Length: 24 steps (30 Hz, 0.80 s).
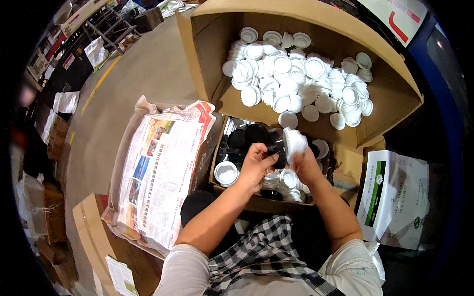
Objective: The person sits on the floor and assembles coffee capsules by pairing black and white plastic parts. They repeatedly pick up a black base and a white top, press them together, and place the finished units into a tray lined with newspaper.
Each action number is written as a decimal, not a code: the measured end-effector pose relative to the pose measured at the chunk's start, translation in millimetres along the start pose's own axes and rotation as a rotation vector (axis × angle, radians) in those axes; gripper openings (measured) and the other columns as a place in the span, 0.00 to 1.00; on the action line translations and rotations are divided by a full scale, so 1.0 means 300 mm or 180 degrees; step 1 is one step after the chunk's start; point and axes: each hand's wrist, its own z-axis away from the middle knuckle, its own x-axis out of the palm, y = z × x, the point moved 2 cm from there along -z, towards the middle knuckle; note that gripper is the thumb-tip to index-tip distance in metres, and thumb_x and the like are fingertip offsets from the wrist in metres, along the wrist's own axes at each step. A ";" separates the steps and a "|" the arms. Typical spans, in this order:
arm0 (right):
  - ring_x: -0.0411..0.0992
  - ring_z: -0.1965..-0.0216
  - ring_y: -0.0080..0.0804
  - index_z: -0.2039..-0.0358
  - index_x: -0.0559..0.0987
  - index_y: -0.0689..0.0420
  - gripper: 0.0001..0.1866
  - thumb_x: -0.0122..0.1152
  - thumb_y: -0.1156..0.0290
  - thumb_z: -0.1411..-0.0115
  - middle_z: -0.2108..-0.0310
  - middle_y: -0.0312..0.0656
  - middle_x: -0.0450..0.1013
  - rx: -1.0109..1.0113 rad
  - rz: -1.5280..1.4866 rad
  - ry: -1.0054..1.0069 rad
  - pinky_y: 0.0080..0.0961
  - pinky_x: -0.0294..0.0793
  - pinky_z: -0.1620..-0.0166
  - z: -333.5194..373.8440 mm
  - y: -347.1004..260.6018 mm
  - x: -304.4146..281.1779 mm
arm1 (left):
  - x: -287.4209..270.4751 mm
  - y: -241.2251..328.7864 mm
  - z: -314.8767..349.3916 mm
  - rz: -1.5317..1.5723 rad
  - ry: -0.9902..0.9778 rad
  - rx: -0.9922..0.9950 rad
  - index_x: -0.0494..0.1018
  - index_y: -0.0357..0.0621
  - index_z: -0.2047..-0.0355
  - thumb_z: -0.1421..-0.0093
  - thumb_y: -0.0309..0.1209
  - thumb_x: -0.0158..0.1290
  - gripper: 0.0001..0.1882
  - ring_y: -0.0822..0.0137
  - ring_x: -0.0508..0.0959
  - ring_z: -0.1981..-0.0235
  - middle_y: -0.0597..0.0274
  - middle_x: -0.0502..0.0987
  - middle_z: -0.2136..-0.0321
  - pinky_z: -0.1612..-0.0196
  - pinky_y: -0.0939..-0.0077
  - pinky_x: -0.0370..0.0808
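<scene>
The left hand pinches a glossy black piece, fingers curled — just beside it, the right hand grips blurred white discs.

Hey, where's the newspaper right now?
In the head view, the newspaper lies left of centre, below and left of the large cardboard box of white discs and left of the person's left hand.
</scene>
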 end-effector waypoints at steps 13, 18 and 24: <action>0.71 0.57 0.36 0.44 0.60 0.54 0.39 0.40 0.36 0.45 0.51 0.50 0.67 -0.0241 -0.2081 -0.0291 0.29 0.73 0.61 -0.028 -0.047 -0.085 | 0.012 0.074 0.011 0.1891 -0.0471 -0.0800 0.61 0.40 0.47 0.43 0.41 0.40 0.26 0.56 0.70 0.50 0.53 0.68 0.50 0.47 0.60 0.65; 0.65 0.48 0.39 0.42 0.55 0.60 0.41 0.56 0.48 0.48 0.45 0.51 0.59 -0.0969 -0.1297 -0.0129 0.30 0.72 0.53 0.010 -0.108 -0.096 | 0.038 0.080 0.029 0.1906 -0.0738 -0.0898 0.59 0.40 0.45 0.40 0.42 0.35 0.27 0.56 0.65 0.46 0.52 0.65 0.47 0.43 0.58 0.60; 0.60 0.45 0.35 0.43 0.58 0.59 0.44 0.68 0.71 0.62 0.45 0.45 0.59 -0.1703 0.0205 0.0111 0.31 0.61 0.46 0.064 -0.144 -0.085 | 0.021 0.054 0.020 0.1812 -0.0381 -0.1046 0.69 0.39 0.53 0.39 0.44 0.35 0.24 0.59 0.71 0.51 0.56 0.73 0.54 0.44 0.62 0.63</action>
